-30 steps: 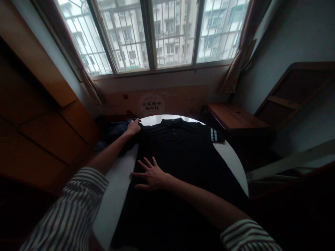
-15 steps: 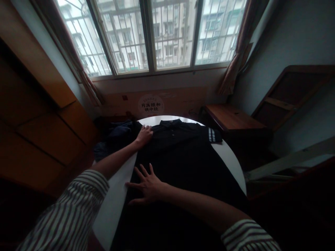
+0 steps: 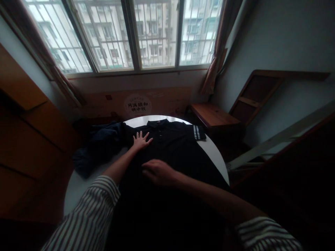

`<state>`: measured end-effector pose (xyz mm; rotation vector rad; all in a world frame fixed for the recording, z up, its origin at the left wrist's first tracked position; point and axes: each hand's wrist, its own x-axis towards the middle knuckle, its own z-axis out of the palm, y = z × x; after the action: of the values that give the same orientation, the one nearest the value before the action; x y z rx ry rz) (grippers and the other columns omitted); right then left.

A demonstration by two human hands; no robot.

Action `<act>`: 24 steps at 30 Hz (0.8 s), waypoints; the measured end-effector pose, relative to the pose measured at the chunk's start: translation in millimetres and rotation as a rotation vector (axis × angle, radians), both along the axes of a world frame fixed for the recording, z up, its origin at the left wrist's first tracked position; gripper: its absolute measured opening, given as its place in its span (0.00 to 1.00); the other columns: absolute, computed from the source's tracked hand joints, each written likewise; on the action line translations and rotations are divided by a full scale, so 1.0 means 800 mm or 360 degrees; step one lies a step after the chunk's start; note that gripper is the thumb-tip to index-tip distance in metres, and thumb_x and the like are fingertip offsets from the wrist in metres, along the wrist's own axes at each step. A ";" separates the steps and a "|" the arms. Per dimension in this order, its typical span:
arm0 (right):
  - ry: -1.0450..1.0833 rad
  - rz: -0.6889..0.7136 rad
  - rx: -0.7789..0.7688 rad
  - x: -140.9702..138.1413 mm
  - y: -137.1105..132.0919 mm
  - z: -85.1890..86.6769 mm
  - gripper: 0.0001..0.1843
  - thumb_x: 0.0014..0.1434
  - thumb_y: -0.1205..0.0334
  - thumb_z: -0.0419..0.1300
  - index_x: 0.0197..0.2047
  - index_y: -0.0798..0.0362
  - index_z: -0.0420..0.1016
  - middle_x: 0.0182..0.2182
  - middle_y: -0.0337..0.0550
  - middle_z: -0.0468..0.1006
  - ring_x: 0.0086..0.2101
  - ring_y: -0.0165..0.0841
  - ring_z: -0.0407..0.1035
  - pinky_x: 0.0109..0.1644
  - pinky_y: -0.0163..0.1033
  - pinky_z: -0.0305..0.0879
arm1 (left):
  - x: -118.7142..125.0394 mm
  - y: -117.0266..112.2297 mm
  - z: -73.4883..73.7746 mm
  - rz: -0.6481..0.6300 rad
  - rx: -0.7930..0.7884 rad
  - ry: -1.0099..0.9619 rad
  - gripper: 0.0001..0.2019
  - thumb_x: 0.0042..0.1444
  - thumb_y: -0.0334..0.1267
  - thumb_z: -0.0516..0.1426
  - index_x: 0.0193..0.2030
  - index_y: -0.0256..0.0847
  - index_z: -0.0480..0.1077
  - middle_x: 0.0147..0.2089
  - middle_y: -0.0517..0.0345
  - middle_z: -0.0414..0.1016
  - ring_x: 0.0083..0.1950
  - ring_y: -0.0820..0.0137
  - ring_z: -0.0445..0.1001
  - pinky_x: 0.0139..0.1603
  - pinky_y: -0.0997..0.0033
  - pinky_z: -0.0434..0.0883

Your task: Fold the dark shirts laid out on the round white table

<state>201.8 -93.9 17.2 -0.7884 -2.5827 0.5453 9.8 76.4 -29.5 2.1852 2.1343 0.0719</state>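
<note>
On the round white table [image 3: 75,193], could drag the dark polo shirt [image 3: 178,150] askew if pulling from one side only. Could catch the dark clothes pile [image 3: 106,135], bunched just beside it, when sweeping left. Curled over the flat-lying shirt's middle with the right hand [image 3: 159,172]; can't tell whether pinching. Pressing on it near the collar [image 3: 158,123] with the left hand [image 3: 141,141], spread wide, not clamping.

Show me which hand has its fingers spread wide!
The left hand, the one nearer the collar. It is fanned out on the black shirt, while the right hand is bunched together.
</note>
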 end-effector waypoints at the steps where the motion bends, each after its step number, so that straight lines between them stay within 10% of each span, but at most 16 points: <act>1: -0.0051 -0.0290 0.0036 0.029 0.033 0.008 0.20 0.71 0.57 0.47 0.55 0.56 0.75 0.50 0.51 0.79 0.52 0.37 0.72 0.59 0.41 0.63 | 0.000 -0.001 -0.001 0.0001 0.0014 0.0004 0.38 0.62 0.67 0.39 0.74 0.54 0.47 0.77 0.48 0.41 0.75 0.43 0.39 0.69 0.35 0.42; 3: -0.0214 -0.0794 0.0056 0.090 0.102 0.021 0.20 0.71 0.61 0.46 0.54 0.57 0.76 0.53 0.51 0.77 0.54 0.36 0.70 0.60 0.38 0.61 | 0.001 -0.002 -0.002 0.0003 0.0034 0.0001 0.38 0.62 0.67 0.40 0.74 0.54 0.48 0.77 0.47 0.42 0.75 0.42 0.39 0.69 0.35 0.42; 8: -0.0402 -0.1012 -0.0055 0.187 0.213 0.020 0.26 0.71 0.57 0.48 0.69 0.54 0.61 0.68 0.49 0.61 0.66 0.40 0.54 0.69 0.46 0.50 | 0.002 -0.003 -0.001 -0.0002 0.0025 -0.0035 0.38 0.62 0.68 0.39 0.74 0.53 0.48 0.77 0.47 0.42 0.75 0.41 0.38 0.69 0.35 0.41; 12: -0.0554 -0.1250 -0.0223 0.199 0.231 -0.012 0.34 0.70 0.43 0.44 0.74 0.48 0.49 0.72 0.49 0.48 0.69 0.56 0.41 0.67 0.69 0.39 | 0.002 -0.003 -0.002 -0.0002 0.0036 -0.0028 0.39 0.61 0.68 0.40 0.74 0.53 0.48 0.77 0.48 0.41 0.75 0.42 0.38 0.69 0.35 0.41; 19: -0.0769 -0.1664 -0.0372 0.205 0.230 -0.032 0.47 0.63 0.28 0.35 0.75 0.50 0.43 0.73 0.53 0.39 0.69 0.63 0.34 0.66 0.73 0.30 | 0.003 -0.006 -0.005 -0.0010 0.0064 -0.0038 0.38 0.61 0.67 0.40 0.74 0.53 0.50 0.77 0.47 0.43 0.75 0.41 0.39 0.69 0.34 0.41; 24: -0.0704 -0.1307 -0.0177 0.169 0.250 -0.015 0.38 0.69 0.38 0.36 0.74 0.52 0.48 0.73 0.49 0.44 0.69 0.56 0.37 0.67 0.72 0.30 | 0.004 0.011 0.006 -0.0068 0.0090 0.0002 0.36 0.62 0.64 0.45 0.72 0.47 0.56 0.73 0.42 0.53 0.73 0.41 0.49 0.69 0.39 0.46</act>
<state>337.3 106.4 5.3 -2.0448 -2.2712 0.2659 13.2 84.9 -24.7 2.2607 2.1107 0.1298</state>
